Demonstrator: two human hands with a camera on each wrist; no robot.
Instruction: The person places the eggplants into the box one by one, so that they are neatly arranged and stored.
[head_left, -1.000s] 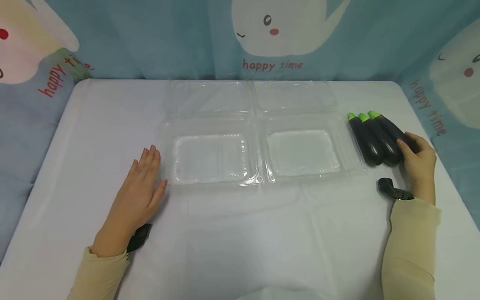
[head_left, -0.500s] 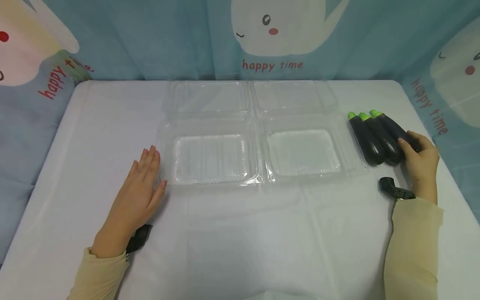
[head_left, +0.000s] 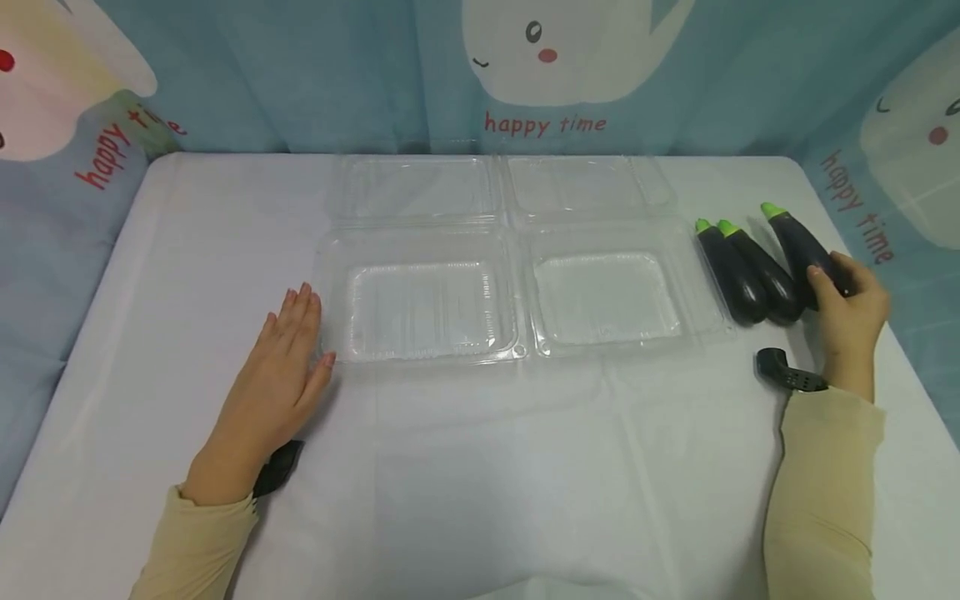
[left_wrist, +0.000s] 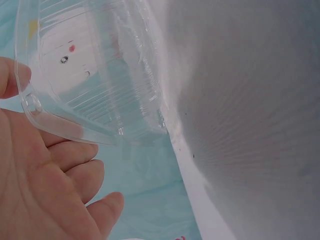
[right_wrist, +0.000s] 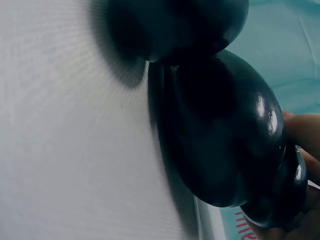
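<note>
At the right of the head view, my right hand (head_left: 853,321) grips the thick end of the rightmost eggplant (head_left: 798,242), its green tip angled away from two other eggplants (head_left: 737,279) lying side by side. The right wrist view shows the dark round ends of the eggplants (right_wrist: 225,130) close up, with fingers (right_wrist: 304,132) around the farthest one. My left hand (head_left: 262,400) lies with straight fingers at the left edge of a clear plastic container (head_left: 420,312). In the left wrist view its thumb and fingers are beside the container's rim (left_wrist: 75,132).
A second clear container (head_left: 607,304) stands right of the first, between it and the eggplants. Both have their lids (head_left: 420,187) folded back toward the blue curtain (head_left: 337,75). A white cloth (head_left: 480,467) covers the table.
The rightmost eggplant has shifted right and slightly away with my right hand, opening a gap at its green end from the other two. My left hand has stayed in place.
</note>
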